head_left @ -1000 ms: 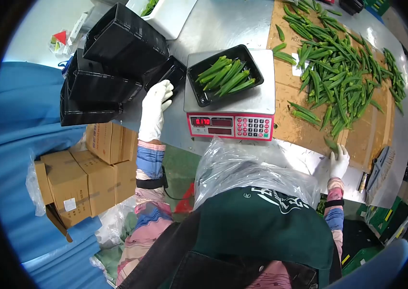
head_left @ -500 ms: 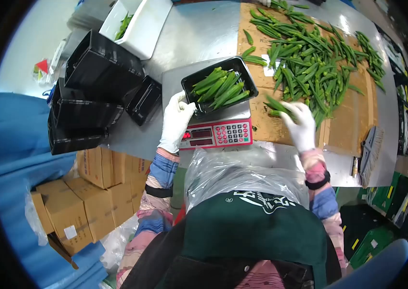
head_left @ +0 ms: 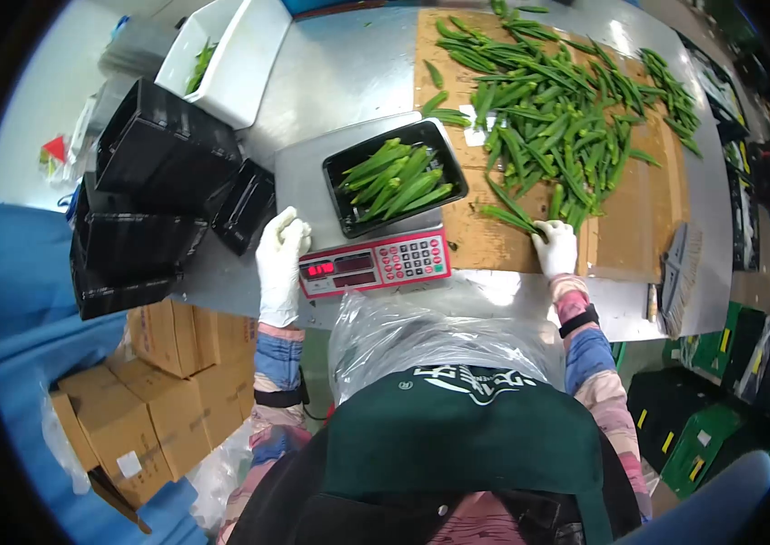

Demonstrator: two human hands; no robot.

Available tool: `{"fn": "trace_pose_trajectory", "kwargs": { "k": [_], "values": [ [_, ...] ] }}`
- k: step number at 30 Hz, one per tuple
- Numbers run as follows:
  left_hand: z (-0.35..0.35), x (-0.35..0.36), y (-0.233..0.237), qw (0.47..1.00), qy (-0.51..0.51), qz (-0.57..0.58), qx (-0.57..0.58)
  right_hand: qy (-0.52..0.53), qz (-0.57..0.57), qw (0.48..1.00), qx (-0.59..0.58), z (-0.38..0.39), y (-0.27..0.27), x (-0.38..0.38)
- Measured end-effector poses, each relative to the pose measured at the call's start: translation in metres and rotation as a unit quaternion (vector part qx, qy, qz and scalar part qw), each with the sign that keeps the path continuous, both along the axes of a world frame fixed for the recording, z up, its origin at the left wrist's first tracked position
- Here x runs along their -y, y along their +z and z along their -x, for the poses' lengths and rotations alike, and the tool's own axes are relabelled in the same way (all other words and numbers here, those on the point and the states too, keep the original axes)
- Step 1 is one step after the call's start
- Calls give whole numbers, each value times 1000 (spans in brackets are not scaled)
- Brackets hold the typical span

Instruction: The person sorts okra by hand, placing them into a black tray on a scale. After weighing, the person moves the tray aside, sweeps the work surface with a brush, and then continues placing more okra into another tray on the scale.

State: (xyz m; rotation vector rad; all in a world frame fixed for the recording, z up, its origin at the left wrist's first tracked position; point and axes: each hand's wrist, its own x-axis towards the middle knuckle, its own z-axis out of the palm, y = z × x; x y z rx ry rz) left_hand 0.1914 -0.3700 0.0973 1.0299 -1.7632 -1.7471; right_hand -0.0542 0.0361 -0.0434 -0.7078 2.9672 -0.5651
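A black plastic tray [head_left: 337,202] holding several okra pods [head_left: 398,182] rests on the plate of a red and silver digital scale [head_left: 371,265]. Just left of the scale is my white-gloved left hand [head_left: 281,268], apart from the tray. Its fingers are curled together and nothing shows in them. My right hand [head_left: 556,250], gloved too, is at the near edge of the loose okra heap [head_left: 557,118]. Between its fingertips are the ends of okra pods [head_left: 510,216] lying on the cardboard sheet [head_left: 485,245]; the exact grip is partly hidden.
Stacked black trays [head_left: 153,173] stand left of the scale, behind them a white bin [head_left: 248,68] with some okra. A brush [head_left: 678,282] lies at the table's right edge. Cardboard boxes [head_left: 167,409] are below left, green crates [head_left: 703,445] below right.
My left hand has let go of the tray's edge and moved left. My right hand has come down onto okra at the heap's near edge. The whole view has shifted slightly.
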Motion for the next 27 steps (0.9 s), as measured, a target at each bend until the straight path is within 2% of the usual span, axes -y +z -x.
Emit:
{"fn": "trace_pose_trajectory", "kwargs": {
  "k": [4,8,12,14,15,18,19,22,24,27],
  "values": [
    [4,-4,5,1000,3,18,-9,1,3,999,-36,-3,6,16],
    [3,-1,10,1000,6,22,-21,13,-8,1000,23,6,-5,16],
    [-10,7,10,999,30,30,-20,19,34,999,33,3,27,12],
    [-14,10,7,998,45,35,-18,-44,194,977,81,9,40,11],
    [-15,11,4,998,51,38,-13,-49,297,950,88,11,43,17],
    [-11,9,-3,998,51,12,-17,33,285,957,42,5,122,69],
    [-6,6,-5,999,47,-3,-22,75,261,962,12,6,130,86],
    [11,-3,0,999,27,-1,-27,182,235,952,-76,8,131,136],
    [15,-5,7,999,25,9,-33,175,282,940,-83,-2,131,153],
    [4,6,8,998,35,11,-50,144,257,955,-22,-7,115,135]
  ]
}}
